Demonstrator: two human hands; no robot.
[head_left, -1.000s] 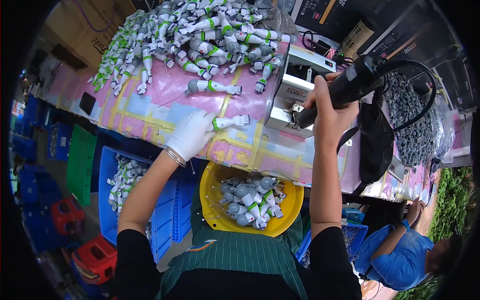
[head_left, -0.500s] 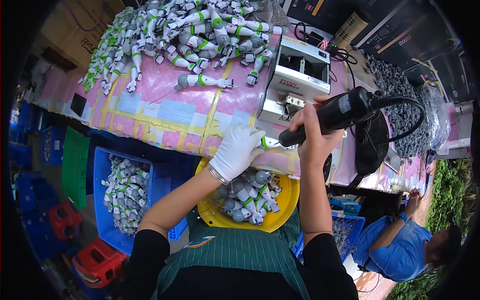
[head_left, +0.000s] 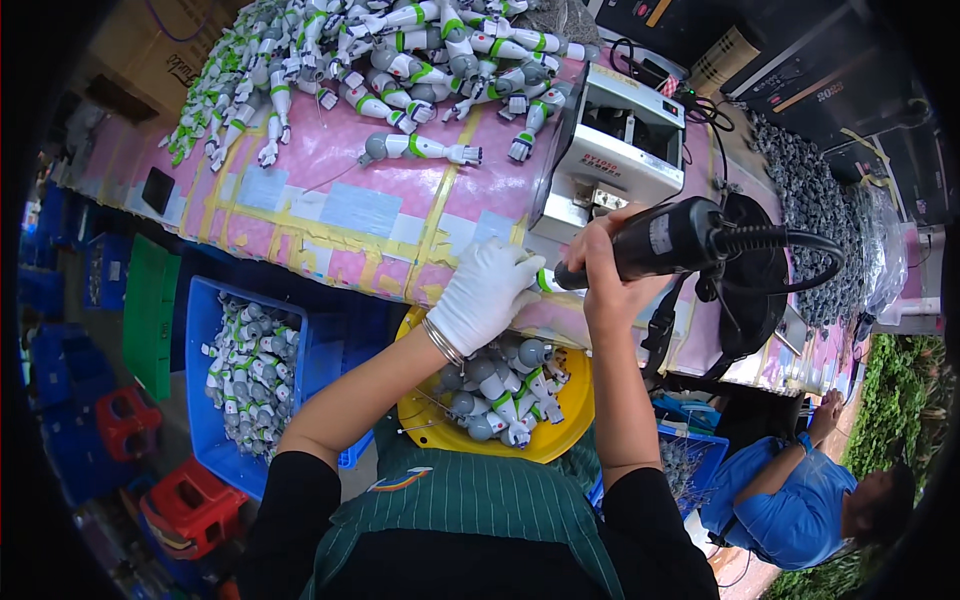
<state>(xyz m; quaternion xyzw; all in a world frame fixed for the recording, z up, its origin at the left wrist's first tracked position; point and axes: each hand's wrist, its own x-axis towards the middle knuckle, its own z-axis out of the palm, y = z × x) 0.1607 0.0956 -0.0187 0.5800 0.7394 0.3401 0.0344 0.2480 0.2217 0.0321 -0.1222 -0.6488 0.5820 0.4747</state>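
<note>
My left hand (head_left: 482,292), in a white glove, is closed around a small white toy arm (head_left: 545,281) with a green band; the fingers hide most of it. Bare, my right hand (head_left: 612,275) grips a black electric screwdriver (head_left: 672,238) whose cord runs off to the right. Its nose meets the toy arm beside my left fingertips, and the bit is out of sight. Below my hands, a yellow basin (head_left: 580,410) holds several grey, white and green toy arms (head_left: 500,395). One loose toy arm (head_left: 420,148) lies on the pink table beyond my left hand.
A silver box-shaped machine (head_left: 630,165) stands beyond my right hand. Toy arms are heaped (head_left: 410,65) at the back; a blue crate (head_left: 205,390) at left holds more. Dark small parts (head_left: 810,210) are piled at right, near a person in blue (head_left: 790,495).
The screwdriver's nose has moved closer to my left hand and now covers the bit that showed before. The whole view has shifted slightly.
</note>
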